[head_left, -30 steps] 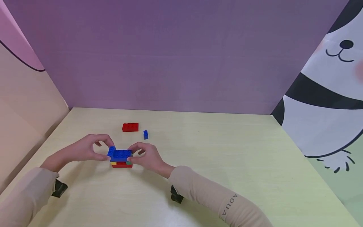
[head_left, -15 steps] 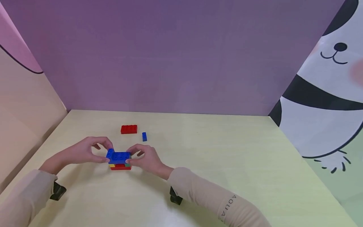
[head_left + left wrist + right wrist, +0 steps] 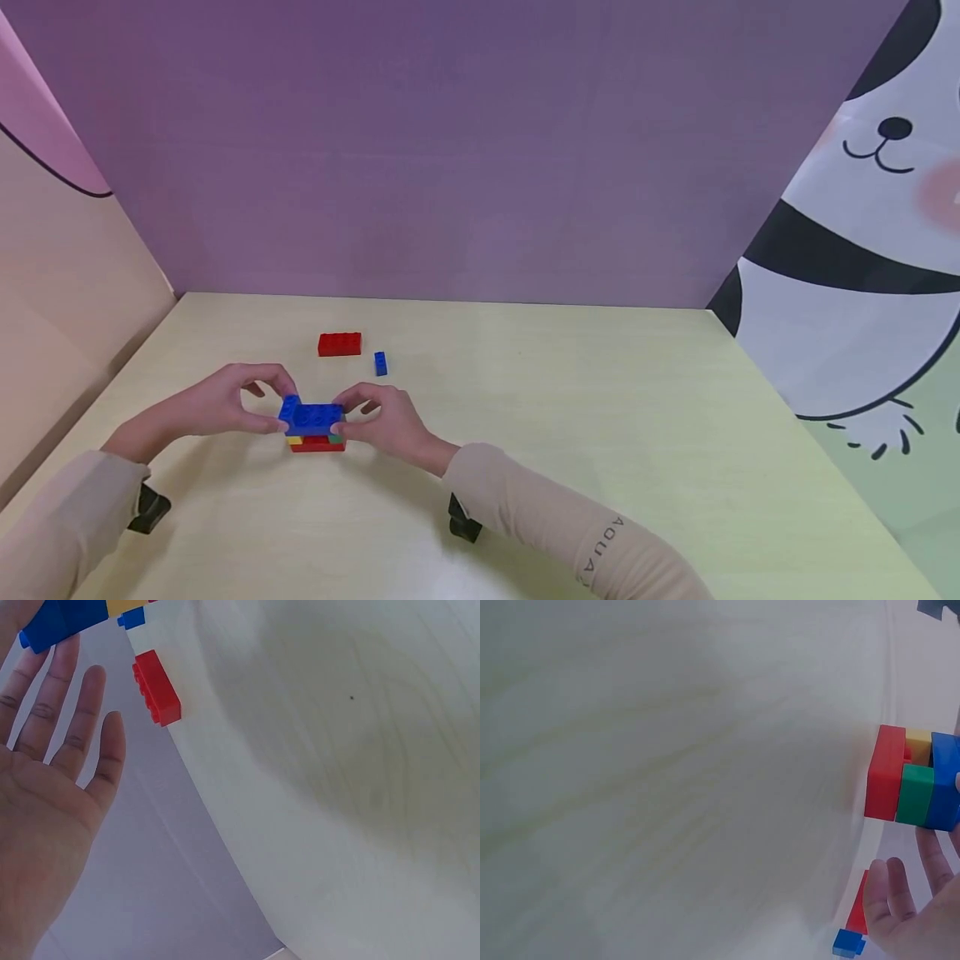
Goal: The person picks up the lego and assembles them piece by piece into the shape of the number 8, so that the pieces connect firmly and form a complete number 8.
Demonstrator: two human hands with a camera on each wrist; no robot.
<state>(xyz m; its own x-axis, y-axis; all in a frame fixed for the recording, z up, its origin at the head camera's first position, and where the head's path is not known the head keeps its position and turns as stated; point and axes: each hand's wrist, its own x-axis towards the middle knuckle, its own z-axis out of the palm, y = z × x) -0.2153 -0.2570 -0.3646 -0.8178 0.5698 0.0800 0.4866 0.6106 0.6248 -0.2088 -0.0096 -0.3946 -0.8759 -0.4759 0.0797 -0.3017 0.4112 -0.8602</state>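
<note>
My left hand pinches a small blue toy brick at the left end of a brick stack, thumb in front and index finger behind. My right hand pinches the right end of the wide blue brick beneath it. Below that, a yellow brick and a green brick sit apart as a middle layer over the red base brick. In the left wrist view, the other left fingers extend past the stack. The right wrist view cuts off the stack's blue top at its edge.
A loose red brick lies farther back on the pale table. Close to its right is a small loose blue brick. A purple panel stands along the table's back edge.
The head view has shifted slightly, so everything appears a bit lower and farther left. Both hands keep their hold on the stack.
</note>
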